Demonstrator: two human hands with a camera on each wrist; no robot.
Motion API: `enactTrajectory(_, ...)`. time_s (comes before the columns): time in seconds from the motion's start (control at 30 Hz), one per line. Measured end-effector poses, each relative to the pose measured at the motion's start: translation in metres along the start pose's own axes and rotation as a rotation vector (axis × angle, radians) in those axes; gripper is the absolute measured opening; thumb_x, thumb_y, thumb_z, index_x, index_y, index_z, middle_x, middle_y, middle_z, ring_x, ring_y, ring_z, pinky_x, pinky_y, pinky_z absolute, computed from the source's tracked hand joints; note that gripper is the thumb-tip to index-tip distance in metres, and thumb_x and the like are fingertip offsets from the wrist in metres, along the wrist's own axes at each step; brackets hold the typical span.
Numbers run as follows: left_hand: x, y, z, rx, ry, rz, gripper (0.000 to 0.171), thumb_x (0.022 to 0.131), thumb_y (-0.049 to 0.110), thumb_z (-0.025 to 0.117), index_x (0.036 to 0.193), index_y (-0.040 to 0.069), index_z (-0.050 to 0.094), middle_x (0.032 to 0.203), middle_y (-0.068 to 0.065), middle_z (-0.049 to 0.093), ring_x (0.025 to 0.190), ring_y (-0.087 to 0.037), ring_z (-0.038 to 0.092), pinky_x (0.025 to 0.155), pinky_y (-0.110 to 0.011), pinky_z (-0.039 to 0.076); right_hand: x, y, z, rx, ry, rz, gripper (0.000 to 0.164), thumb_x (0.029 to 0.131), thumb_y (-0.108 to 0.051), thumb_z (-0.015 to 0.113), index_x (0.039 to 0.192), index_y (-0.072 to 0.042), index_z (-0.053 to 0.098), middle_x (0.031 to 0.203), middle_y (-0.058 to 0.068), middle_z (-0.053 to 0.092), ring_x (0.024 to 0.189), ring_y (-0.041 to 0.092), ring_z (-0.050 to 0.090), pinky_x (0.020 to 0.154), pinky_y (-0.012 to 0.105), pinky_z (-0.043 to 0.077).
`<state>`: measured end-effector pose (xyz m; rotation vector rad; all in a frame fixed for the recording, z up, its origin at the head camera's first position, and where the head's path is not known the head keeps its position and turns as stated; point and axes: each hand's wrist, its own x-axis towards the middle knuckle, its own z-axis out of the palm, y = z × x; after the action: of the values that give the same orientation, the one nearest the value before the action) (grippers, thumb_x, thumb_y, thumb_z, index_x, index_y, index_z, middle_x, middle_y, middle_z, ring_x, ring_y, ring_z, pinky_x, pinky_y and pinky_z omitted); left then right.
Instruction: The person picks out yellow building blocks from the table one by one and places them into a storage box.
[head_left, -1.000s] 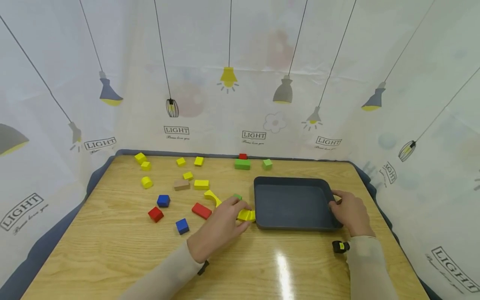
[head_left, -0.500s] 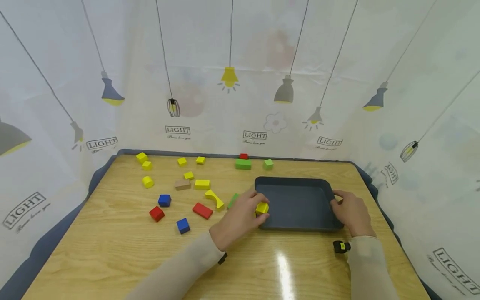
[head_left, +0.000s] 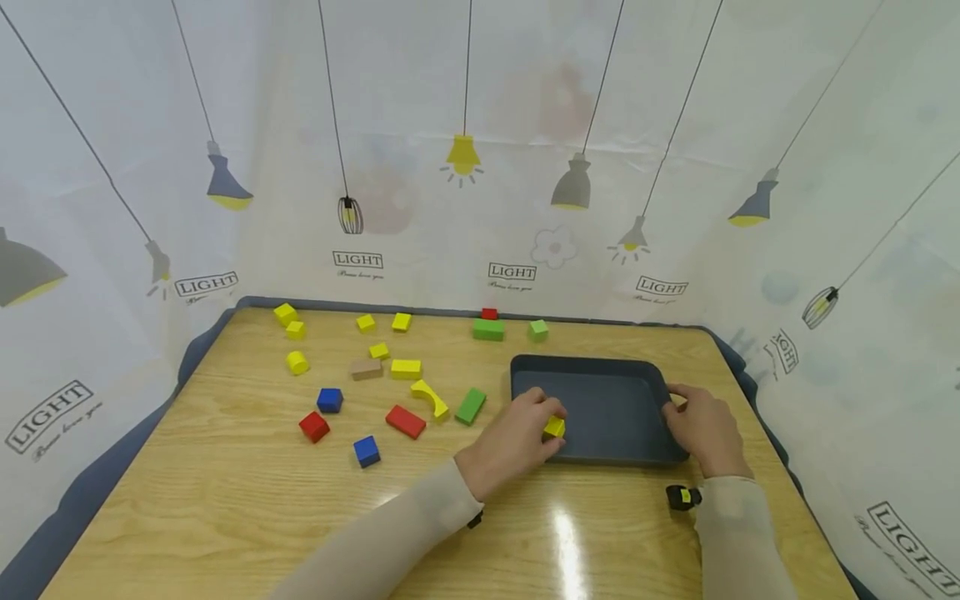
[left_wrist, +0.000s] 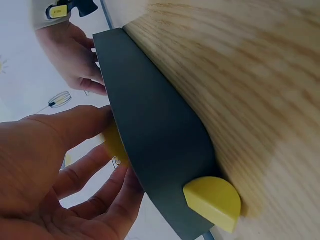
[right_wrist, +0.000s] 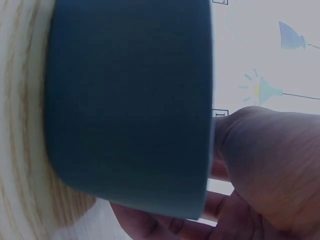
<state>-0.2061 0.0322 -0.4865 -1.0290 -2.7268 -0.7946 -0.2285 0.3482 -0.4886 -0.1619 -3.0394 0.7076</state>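
My left hand (head_left: 508, 443) pinches a small yellow block (head_left: 553, 427) between thumb and fingers, over the near left part of the dark grey tray (head_left: 611, 408). Partly hidden behind the tray wall, that block (left_wrist: 115, 144) shows between my fingers in the left wrist view. A yellow half-round block (left_wrist: 214, 201) lies on the table against the tray's outer side; in the head view my left hand hides it. My right hand (head_left: 707, 432) grips the tray's right rim, thumb at the inner edge and fingers outside.
Left of the tray lie a green block (head_left: 471, 407), a yellow arch (head_left: 430, 400), a red block (head_left: 406, 422), two blue cubes (head_left: 367, 451), a red cube (head_left: 314, 427), a brown block (head_left: 367, 369) and several yellow blocks (head_left: 406, 369). Behind it stand green blocks (head_left: 488, 330) and a red one (head_left: 489, 313).
My left hand has picked up the yellow block from beside the tray and carried it right, over the tray. The green block has come into full view. My right hand stays on the rim.
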Motion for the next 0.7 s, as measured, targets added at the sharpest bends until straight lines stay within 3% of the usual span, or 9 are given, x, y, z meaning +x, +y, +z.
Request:
enactTrajectory(0.3,-0.003,0.001,-0.007,-0.036,0.016,-0.026,0.034,0.091,0.027,0.077,0.122,0.014,0.068,0.110,-0.001,0.057,0.082,-0.005,0.048,0.068,-0.011,0.044,0.000,0.002,0.000,0.013,-0.002,-0.004,0.047,0.101,-0.021,0.052,0.145,-0.006,0.052,0.102,0.019,0.069,0.052,0.022,0.054,0.040,0.035,0.041)
enactTrajectory(0.7,-0.017,-0.015,-0.026,-0.059,0.036,-0.083,0.038,0.089,0.026,0.079,0.123,0.016,0.066,0.109,0.004,0.052,0.085,-0.008,0.049,0.069,-0.015,0.047,0.002,0.004,0.002,0.001,-0.004,-0.013,0.046,0.101,-0.020,0.054,0.144,-0.005,0.052,0.103,0.021,0.069,0.054,0.021,0.056,0.041,0.035,0.043)
